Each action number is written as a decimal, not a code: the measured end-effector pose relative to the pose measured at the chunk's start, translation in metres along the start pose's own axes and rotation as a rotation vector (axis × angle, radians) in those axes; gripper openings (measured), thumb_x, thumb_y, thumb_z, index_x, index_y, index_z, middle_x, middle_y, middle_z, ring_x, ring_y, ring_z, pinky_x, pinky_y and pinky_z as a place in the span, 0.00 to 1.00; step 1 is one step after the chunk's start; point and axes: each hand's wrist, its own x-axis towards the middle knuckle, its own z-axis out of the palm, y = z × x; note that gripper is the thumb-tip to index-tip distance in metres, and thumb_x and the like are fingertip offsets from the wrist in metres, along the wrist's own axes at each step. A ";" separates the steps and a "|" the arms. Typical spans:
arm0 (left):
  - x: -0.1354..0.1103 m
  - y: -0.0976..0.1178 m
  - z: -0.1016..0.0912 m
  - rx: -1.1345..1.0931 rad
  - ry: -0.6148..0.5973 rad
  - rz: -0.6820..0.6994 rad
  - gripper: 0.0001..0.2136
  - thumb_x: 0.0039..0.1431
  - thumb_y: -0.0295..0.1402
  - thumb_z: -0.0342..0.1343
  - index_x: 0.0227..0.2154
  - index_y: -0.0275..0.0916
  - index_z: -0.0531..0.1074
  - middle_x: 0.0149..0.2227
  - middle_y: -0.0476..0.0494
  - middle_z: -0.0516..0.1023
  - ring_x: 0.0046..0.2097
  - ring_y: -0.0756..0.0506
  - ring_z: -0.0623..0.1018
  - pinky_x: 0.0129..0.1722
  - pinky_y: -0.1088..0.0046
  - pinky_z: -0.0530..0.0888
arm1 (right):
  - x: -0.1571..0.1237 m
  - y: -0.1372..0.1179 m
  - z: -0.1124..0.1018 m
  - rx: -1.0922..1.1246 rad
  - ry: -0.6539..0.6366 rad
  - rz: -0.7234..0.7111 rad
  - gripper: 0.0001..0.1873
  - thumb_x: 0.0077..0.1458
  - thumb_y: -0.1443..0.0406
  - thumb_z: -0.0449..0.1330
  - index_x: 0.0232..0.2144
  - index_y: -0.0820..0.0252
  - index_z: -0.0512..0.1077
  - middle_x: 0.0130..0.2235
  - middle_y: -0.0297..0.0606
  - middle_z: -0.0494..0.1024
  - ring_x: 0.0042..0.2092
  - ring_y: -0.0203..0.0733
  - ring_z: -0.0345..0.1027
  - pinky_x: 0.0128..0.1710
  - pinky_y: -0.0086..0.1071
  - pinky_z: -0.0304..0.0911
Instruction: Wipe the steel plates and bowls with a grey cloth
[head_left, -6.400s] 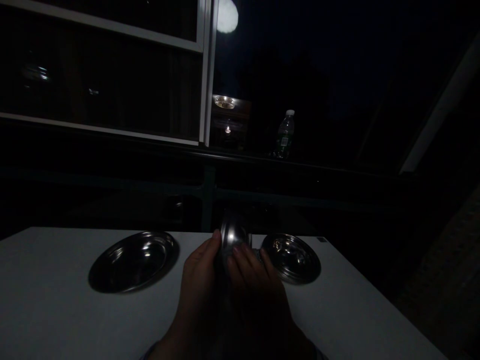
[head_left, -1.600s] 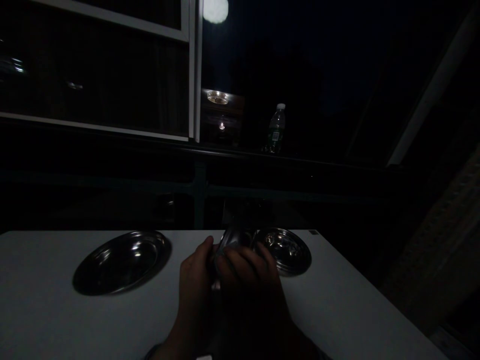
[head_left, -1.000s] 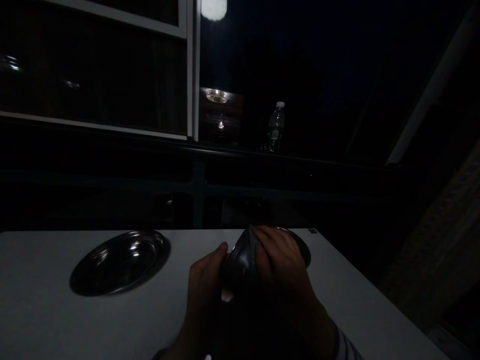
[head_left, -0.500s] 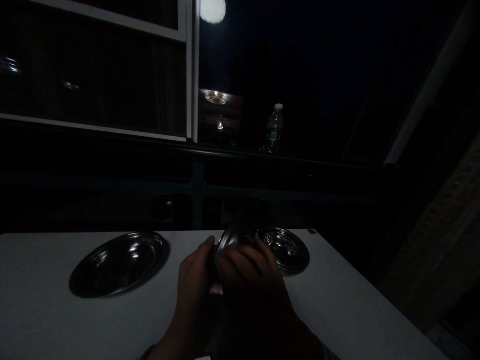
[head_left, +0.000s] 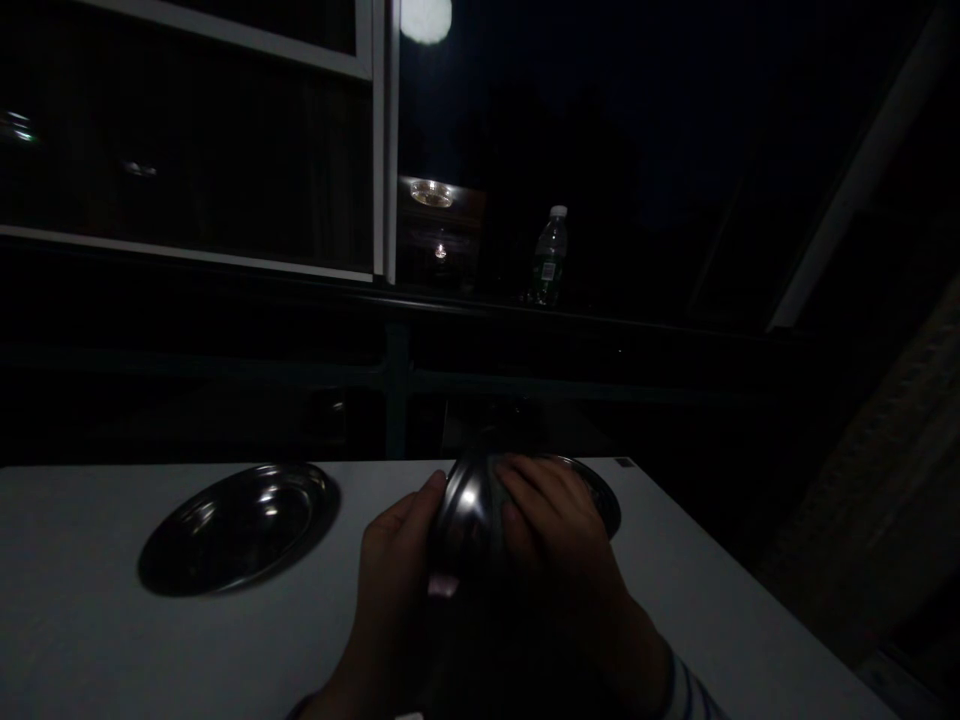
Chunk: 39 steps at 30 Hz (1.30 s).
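A shiny round metal bowl [head_left: 469, 505] is held up on edge above the table's far side. My left hand [head_left: 397, 550] is closed on its left rim, thumb uppermost. Against the bowl's right side presses my right hand [head_left: 562, 520], with fingers bent. Under those fingertips shows a dull greyish patch [head_left: 498, 495], too dark to name. A small pink patch [head_left: 442, 584] shows below the bowl; what it belongs to is unclear. Behind my right hand lies a metal plate [head_left: 609, 505], mostly covered. To the left, an oval-looking metal plate [head_left: 225, 535] rests on the table.
The white table [head_left: 90, 640] has its far edge just beyond the plates and its right edge slanting toward me. Past it, a plastic bottle [head_left: 550, 255] with a green label stands on the dark windowsill [head_left: 450, 300]. The room is very dim.
My right hand has slid right across the bowl, uncovering more of its shiny surface and hiding more of the right plate. My left hand keeps its hold, and the left plate is unmoved.
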 end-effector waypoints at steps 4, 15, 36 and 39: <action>0.006 0.000 -0.004 -0.005 0.031 0.030 0.15 0.45 0.45 0.57 0.18 0.36 0.70 0.16 0.52 0.69 0.19 0.51 0.68 0.18 0.77 0.64 | -0.005 -0.017 0.011 -0.031 0.065 -0.159 0.14 0.59 0.65 0.48 0.44 0.59 0.68 0.46 0.38 0.73 0.47 0.42 0.62 0.53 0.46 0.52; 0.003 -0.004 -0.002 0.045 -0.029 0.063 0.16 0.46 0.45 0.57 0.17 0.36 0.68 0.16 0.52 0.67 0.19 0.51 0.67 0.19 0.76 0.63 | -0.004 -0.008 0.008 -0.047 0.083 -0.118 0.15 0.58 0.65 0.48 0.46 0.60 0.67 0.47 0.39 0.72 0.48 0.43 0.62 0.54 0.46 0.50; 0.004 0.001 -0.002 -0.111 -0.048 -0.021 0.17 0.49 0.46 0.55 0.20 0.34 0.72 0.15 0.50 0.70 0.17 0.52 0.67 0.18 0.76 0.64 | -0.009 -0.014 0.020 -0.015 0.176 -0.131 0.14 0.59 0.66 0.47 0.45 0.62 0.67 0.47 0.41 0.72 0.50 0.42 0.61 0.54 0.45 0.50; 0.004 -0.002 -0.002 -0.131 -0.083 -0.032 0.17 0.50 0.46 0.55 0.21 0.34 0.72 0.17 0.48 0.72 0.18 0.51 0.68 0.20 0.75 0.65 | -0.009 -0.015 0.020 -0.012 0.158 -0.091 0.15 0.60 0.66 0.46 0.46 0.63 0.67 0.48 0.44 0.71 0.50 0.43 0.61 0.52 0.45 0.53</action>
